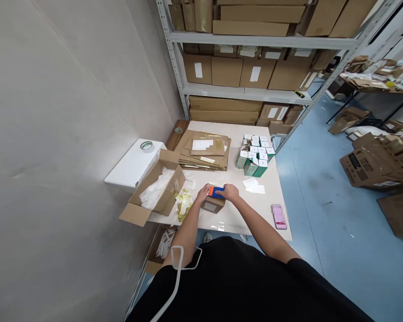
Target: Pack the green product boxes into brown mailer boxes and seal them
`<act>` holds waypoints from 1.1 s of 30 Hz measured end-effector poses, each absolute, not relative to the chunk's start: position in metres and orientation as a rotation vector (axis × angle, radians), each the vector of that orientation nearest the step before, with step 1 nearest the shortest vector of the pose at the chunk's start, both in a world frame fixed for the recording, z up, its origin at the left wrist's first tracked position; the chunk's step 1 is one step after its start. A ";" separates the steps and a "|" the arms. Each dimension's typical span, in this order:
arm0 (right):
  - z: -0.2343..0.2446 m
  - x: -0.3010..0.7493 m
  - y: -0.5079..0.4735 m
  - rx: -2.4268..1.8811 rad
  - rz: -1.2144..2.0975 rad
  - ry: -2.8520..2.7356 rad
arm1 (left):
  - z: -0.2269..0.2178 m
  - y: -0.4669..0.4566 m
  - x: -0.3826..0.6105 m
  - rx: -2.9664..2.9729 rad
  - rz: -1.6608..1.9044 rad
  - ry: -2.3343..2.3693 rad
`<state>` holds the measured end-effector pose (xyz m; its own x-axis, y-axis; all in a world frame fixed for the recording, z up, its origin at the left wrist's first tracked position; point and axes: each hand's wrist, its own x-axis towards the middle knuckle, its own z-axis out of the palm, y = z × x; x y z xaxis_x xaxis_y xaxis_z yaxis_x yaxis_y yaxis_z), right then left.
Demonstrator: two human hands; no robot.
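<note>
A small brown cardboard box [211, 206] with a pale label sits near the table's front edge, between my hands. Over its top lies a flat blue-and-orange item [216, 192] whose exact kind I cannot make out. My right hand [229, 192] is closed on the blue end, thumb stretched along it. At the orange end, my left hand [203, 192] is closed, fingers against the item and the box's left side; its fingertips are partly hidden. Crumpled yellow-and-white packing material [184, 205] lies just left of my left forearm.
An open carton [169, 195] with white packing stands left. Flattened cardboard [201, 163] is stacked at the back. Several green-and-white boxes [256, 167], white slips [254, 186] and a pink phone [280, 217] are on the right. Behind the table [242, 217] rises a loaded shelf [221, 89].
</note>
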<state>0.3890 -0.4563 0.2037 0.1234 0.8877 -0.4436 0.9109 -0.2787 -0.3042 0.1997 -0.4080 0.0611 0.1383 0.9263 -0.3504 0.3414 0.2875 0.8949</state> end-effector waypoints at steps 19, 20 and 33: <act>0.198 0.460 -0.477 2.292 -0.947 1.647 | 0.028 -0.467 0.286 1.197 0.676 1.407; 0.197 0.464 -0.479 2.304 -0.956 1.636 | 0.028 -0.469 0.290 1.199 0.661 1.409; 0.199 0.526 -0.508 2.366 -0.960 1.645 | 0.035 -0.466 0.297 1.281 0.578 1.472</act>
